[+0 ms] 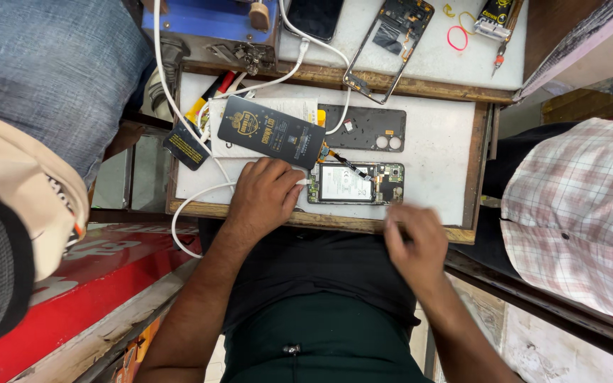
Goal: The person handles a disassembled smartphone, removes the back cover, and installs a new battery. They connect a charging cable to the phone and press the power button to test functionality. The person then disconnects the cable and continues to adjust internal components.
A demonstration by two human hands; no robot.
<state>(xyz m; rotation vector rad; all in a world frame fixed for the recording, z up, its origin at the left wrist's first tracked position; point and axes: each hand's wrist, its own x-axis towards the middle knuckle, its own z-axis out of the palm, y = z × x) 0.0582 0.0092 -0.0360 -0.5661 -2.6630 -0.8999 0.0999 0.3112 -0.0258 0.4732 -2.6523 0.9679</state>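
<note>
Nearest the camera, the right hand (pixel 414 241) hangs over the near edge of the tray (pixel 455 128), blurred, with fingers curled loosely inward — whether it grips anything I cannot tell. Just beyond the wooden rim, the left hand (pixel 267 195) rests palm down on the tray's white surface, its fingertips pinched narrow on the end of a white cable (pixel 200 195) at the left end of an opened phone (pixel 355 183). That phone lies flat near the tray's near edge, back removed, pale battery showing. Just beyond it lies a black back cover (pixel 367 128), and to the left of that a dark card-like box with gold print (pixel 272 132) sits tilted, its right corner just above the phone's left end. A second white cable (pixel 299 71) runs from the far side down toward the back cover. On the far shelf lie a bare phone frame (pixel 390 42) and a red rubber band (pixel 457 37). To the right, a person in a checked shirt (pixel 576 206) stands beside the tray — to the left, another in denim (pixel 51 64).
</note>
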